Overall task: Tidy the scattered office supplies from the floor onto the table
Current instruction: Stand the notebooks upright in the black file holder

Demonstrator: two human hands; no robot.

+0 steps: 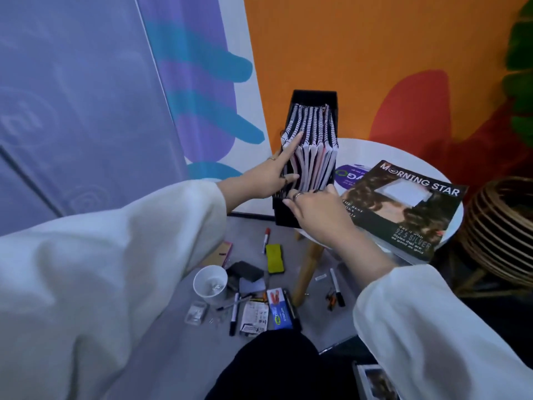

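Spiral notebooks [313, 145] are standing upright, packed side by side in a black file box [314, 96] that is sitting on the left edge of the round white table [450, 226]. A magazine [403, 209] is lying flat beside it. Below me on the grey floor, markers [234, 316], a yellow eraser [274, 258], a white cup [210, 284] and small packets [278, 308] are lying scattered near the table leg.

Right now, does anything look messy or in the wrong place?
Yes. Markers, a yellow eraser, a white cup and packets lie scattered on the floor under the table. The notebooks in the black holder splay unevenly.
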